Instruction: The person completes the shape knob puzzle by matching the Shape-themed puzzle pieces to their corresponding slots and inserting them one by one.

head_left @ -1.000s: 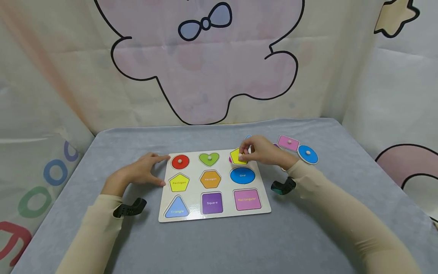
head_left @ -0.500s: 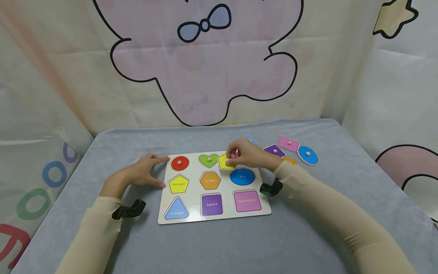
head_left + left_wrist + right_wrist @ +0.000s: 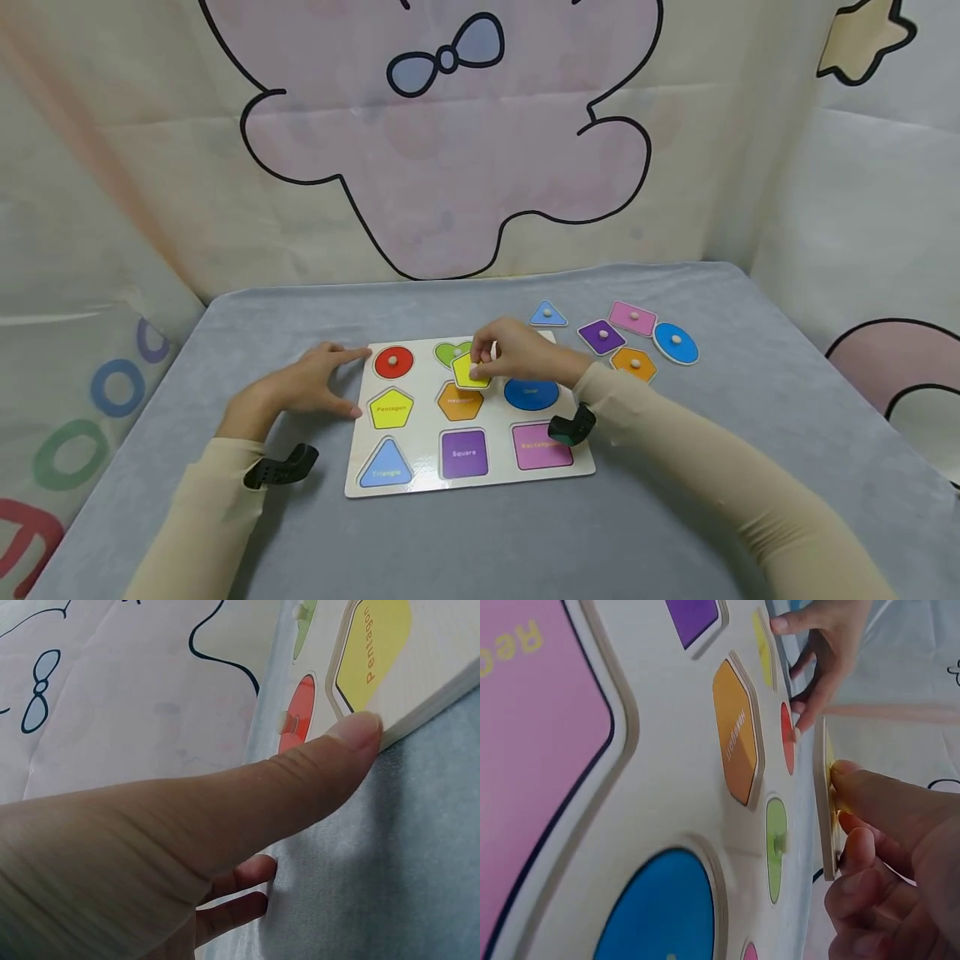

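Observation:
A white shape puzzle board lies on the table, with labelled recesses. My right hand pinches a yellow pentagon piece above the board, between the green heart piece and the orange hexagon recess. In the right wrist view the pentagon piece is tilted edge-on and apart from the board. My left hand touches the board's left edge, thumb and fingers spread. The left wrist view puts its thumb by the pentagon recess. A red circle piece sits in the top-left recess.
Right of the board's far corner lie loose pieces: a blue triangle, a purple square, a pink rectangle, an orange hexagon and a blue oval. A printed cloth hangs behind the grey table.
My right hand has carried the pentagon piece leftward and slightly nearer across the board, from the top-right corner to beside the heart. The loose pieces behind it came into view. My left hand stays put.

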The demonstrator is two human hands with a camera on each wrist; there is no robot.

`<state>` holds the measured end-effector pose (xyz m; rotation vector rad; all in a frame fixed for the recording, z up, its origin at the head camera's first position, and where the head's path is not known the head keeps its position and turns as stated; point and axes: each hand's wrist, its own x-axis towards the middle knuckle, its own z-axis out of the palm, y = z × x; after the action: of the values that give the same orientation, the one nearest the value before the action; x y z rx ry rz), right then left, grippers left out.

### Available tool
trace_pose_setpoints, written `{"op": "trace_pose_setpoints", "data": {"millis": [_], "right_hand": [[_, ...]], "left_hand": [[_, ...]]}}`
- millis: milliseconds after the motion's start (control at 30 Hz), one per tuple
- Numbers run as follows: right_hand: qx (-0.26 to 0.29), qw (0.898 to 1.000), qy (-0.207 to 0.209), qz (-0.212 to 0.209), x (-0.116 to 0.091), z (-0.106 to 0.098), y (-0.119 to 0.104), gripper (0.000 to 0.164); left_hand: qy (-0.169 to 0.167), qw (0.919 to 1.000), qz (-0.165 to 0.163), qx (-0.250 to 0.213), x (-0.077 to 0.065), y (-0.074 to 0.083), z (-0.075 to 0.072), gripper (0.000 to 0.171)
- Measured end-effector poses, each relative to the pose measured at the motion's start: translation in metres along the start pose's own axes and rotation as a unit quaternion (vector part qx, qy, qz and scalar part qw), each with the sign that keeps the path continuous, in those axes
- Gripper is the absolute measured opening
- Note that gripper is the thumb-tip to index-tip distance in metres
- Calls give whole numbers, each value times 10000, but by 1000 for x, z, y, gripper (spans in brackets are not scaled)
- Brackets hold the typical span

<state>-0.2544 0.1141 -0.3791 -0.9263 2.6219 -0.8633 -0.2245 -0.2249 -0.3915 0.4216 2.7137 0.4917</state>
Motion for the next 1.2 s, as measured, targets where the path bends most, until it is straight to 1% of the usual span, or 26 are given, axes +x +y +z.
{"op": "trace_pose_setpoints", "data": {"millis": [167,367,733,867,1067,1200], "right_hand": [[30,10000,-70,51,3,4,-9,15],[201,9997,-116,5,8,10,-17,15],[231,9991,-351,110,21,30,-39,16],[278,9984,-438,218,25,37,-45,16],[90,9987,-407,283,33,49,-52,18],[62,9989,-360,285,37,53,-60,18]], "left_hand": [[60,10000,60,31,1,2,-2,102],[36,10000,-56,27,-1,4,-4,103],[18,9999,-99,67,-3,2,-1,103],[19,9999,-91,62,-2,2,0,102],[-5,10000,-17,77,-1,3,-1,103],[-34,10000,-47,74,0,3,-1,103]]}}
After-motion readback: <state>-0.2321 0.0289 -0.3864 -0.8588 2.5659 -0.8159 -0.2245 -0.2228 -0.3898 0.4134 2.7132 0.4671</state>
